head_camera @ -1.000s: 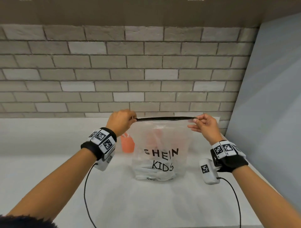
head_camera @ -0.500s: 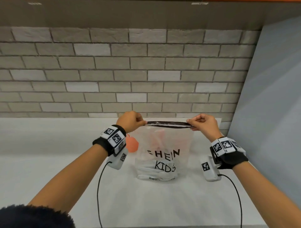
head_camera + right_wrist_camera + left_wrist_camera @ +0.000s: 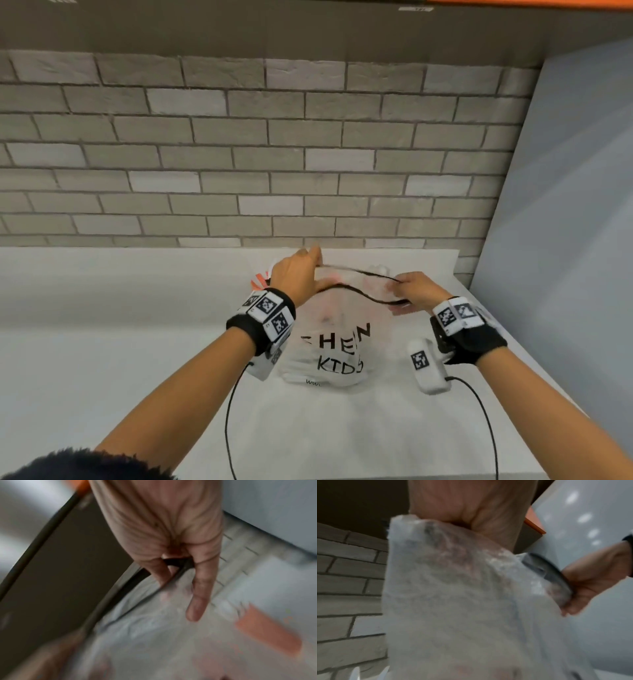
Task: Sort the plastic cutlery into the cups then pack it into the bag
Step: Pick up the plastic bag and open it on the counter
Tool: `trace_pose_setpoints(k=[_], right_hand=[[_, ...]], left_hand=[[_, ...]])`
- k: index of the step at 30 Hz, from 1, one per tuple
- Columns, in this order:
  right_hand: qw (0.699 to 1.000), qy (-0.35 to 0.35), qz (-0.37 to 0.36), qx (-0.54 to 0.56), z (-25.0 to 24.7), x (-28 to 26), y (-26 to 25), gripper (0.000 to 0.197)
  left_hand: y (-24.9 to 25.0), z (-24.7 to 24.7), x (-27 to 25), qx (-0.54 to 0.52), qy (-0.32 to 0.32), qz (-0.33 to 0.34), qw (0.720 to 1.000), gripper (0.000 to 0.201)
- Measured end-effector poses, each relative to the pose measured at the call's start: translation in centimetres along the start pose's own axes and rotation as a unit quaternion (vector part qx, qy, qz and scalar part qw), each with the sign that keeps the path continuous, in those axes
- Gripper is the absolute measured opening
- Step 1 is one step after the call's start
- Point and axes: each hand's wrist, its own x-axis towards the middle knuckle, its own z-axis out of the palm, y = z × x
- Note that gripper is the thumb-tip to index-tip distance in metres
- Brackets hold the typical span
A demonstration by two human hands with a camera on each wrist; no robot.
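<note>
A: Head cam first. What's changed w/ the bag (image 3: 329,346)?

B: Half a sec ago its black zip strip (image 3: 363,295) was pulled straight & taut btwn both hands. Now it sags in a wavy curve and the mouth gapes, so the hands have come closer together. The left hand (image 3: 297,278) has risen a bit, fingers curled, pinching the left end of the rim. The right hand (image 3: 416,291) pinches the right end, lower down. The bag stands on the white table (image 3: 137,342), mid-right, near the brick wall (image 3: 239,154).

A: Cups?

B: One orange cup (image 3: 261,280) peeks out behind the left hand, outside the bag. Pinkish shapes show thru the plastic; prob. cups inside, can't confirm. White stuff at the bottom, likely cutlery.

A: Left wrist cam?

B: Blurry. The frosted bag fills the view, left palm above it. The right hand grips the dark strip at the far edge. White tines poke up bottom left.

A: Right wrist cam?

B: Motion blur. The right hand's fingers straddle the black strip, thumb side not visible. Orange blur lower right, prob. that cup.

A: Meaning?

B: I'd judge packing is nearly done; slack mouth suggests either re-opening for the last cup or lining up the seal. Can't tell which.
</note>
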Motion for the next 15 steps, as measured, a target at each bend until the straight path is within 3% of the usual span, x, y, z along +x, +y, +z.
trace_pose_setpoints(k=[2,5,8,10,11,12,13,14,15], right_hand=[[0.970,-0.025,0.030,0.242,-0.4,0.2,0.4,0.008],[0.897,-0.035,0.062,0.436,0.3,0.4,1.1,0.017],[0.853,-0.030,0.081,0.514,1.7,0.0,1.5,0.023],[0.862,-0.063,0.079,0.497,2.3,-0.3,2.1,0.025],[0.891,-0.092,0.069,0.440,2.7,-0.4,2.7,0.025],[0.936,-0.115,0.047,0.329,3.0,-0.4,3.5,0.021],[0.973,-0.137,0.011,0.187,3.5,-0.6,4.2,0.020],[0.986,-0.157,-0.025,0.054,4.0,-0.7,5.0,0.034],[0.981,-0.180,-0.052,-0.043,4.5,-0.5,5.8,0.046]], left_hand=[[-0.6,1.4,-0.6,0.084,-0.060,-0.009,0.995,0.053],[-1.4,3.9,-1.7,0.129,-0.170,-0.069,0.974,0.044],[-2.5,6.1,-2.2,0.051,-0.211,-0.157,0.964,0.034],[-3.3,6.3,-1.8,-0.120,-0.172,-0.278,0.937,0.035],[-3.6,6.0,-1.5,-0.247,-0.149,-0.332,0.898,0.033],[-3.8,5.8,-1.3,-0.407,-0.109,-0.380,0.824,0.026],[-3.9,5.5,-1.1,-0.544,-0.082,-0.415,0.724,0.019],[-3.9,5.3,-1.0,-0.643,-0.057,-0.448,0.619,0.021],[-4.1,5.4,-0.9,-0.693,-0.042,-0.465,0.549,0.023]])
